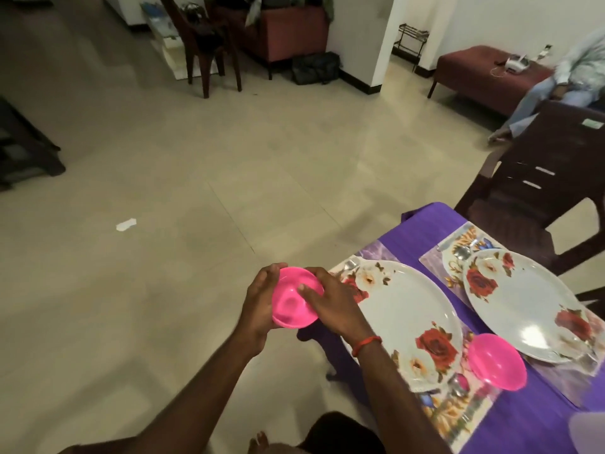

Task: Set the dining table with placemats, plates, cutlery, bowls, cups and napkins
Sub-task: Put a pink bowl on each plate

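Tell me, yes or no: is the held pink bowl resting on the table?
No: the left hand and right hand hold the pink bowl above the floor, beside the table.

Legible text: none.
One pale green sticker on the dark chair carries print too small and blurred to read. The near plate and its placemat show flower patterns only, no readable lettering.

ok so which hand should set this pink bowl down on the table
Likely right. The right hand grips the pink bowl on the side facing the table, close to the nearest plate. The left hand holds the far side, over the floor, so it would have to reach across.
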